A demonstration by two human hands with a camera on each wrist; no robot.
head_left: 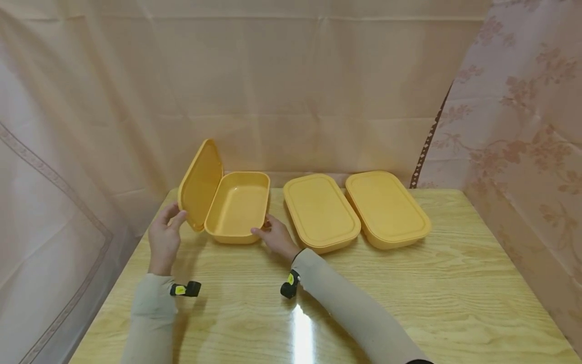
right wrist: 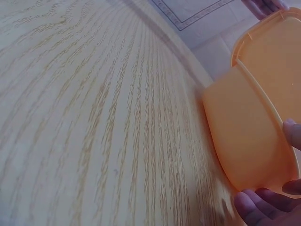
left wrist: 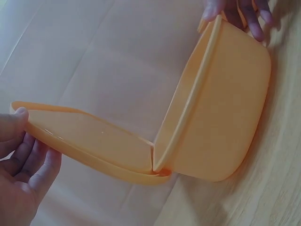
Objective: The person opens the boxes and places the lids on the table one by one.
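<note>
1. Lid [head_left: 200,184] stands raised along the left side of an open yellow box [head_left: 241,205], leftmost of three on the wood-grain surface [head_left: 236,313].
2. The left hand [head_left: 165,240] pinches the lid's outer edge between thumb and fingers [left wrist: 44,176]; the right hand [head_left: 277,237] grasps the box at its near right corner, thumb at the rim, fingers along the outer wall.
3. As I judge it from my remote seat, the right hand does best to brace the box flat on the surface while the left guides the lid about the edge where the two meet; a hard tug could skid the box or strain that edge.
4. With the left grip toward the near end of the lid, I would turn it slowly and evenly, lest it twist.
5. Only the head view gives me the closed middle box [head_left: 320,210] and right-hand box [head_left: 386,207], plus the open box's floor, hidden in the left wrist view.
6. The right wrist view adds small notches in the lid's rim and fingers low on the wall; whether a hinge joins lid and box, I cannot tell.
</note>
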